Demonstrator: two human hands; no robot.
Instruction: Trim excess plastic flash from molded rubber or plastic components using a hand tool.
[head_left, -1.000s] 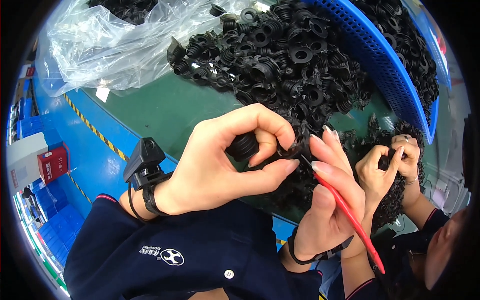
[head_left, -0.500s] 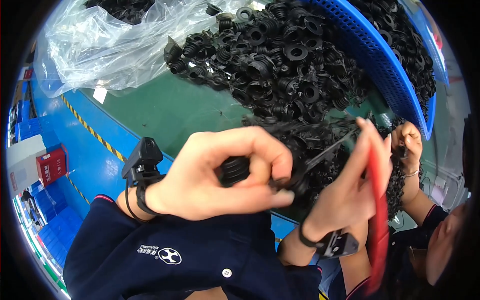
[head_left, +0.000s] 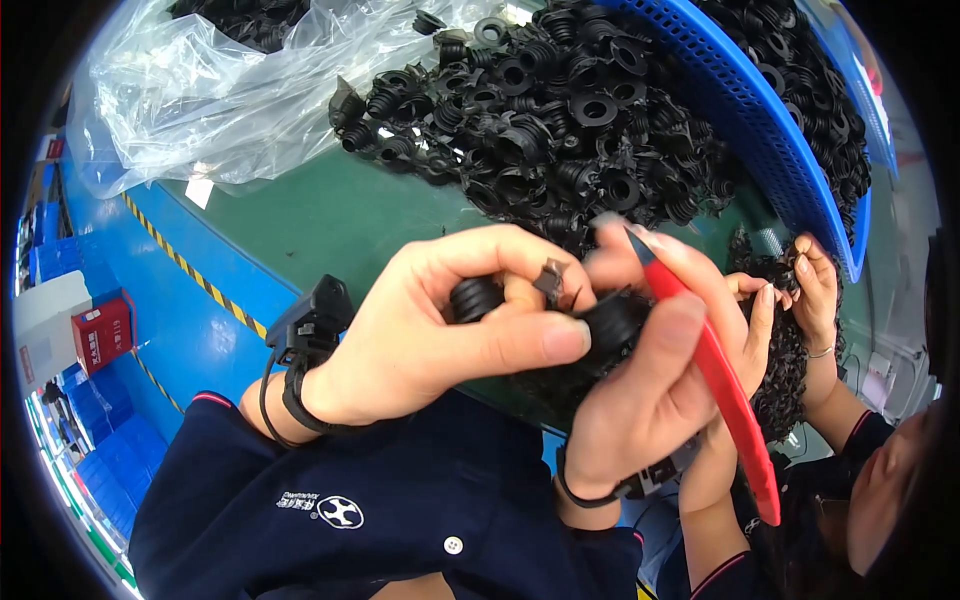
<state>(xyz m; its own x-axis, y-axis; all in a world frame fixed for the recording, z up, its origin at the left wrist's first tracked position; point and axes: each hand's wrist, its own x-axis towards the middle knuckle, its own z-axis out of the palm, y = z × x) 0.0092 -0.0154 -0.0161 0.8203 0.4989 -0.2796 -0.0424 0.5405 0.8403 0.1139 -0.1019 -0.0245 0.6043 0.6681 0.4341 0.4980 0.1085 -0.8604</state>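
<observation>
My left hand (head_left: 450, 335) is closed round a black ribbed rubber bellows (head_left: 477, 298), whose ridges show inside the curl of the fingers. A torn black scrap (head_left: 549, 280) sticks up by its fingertips. Between both hands is a black rubber end (head_left: 615, 325); whether it belongs to the same bellows I cannot tell. My right hand (head_left: 665, 370) grips a slim red tool with a dark pointed tip (head_left: 712, 360), slanting across it with the point up and left. Its thumb is beside the black rubber end, and its far fingers are blurred.
Black bellows (head_left: 595, 110) lie heaped on the green table (head_left: 310, 215). A blue perforated basket (head_left: 770, 125) full of them stands at the right. Clear plastic bag (head_left: 190, 95) at far left. A co-worker's hands (head_left: 815, 290) handle a small black piece close by on the right.
My right hand has come left, close to my left hand, and the dark strands stretched between them no longer show. The red tool now slants across the right hand, its dark tip visible.
</observation>
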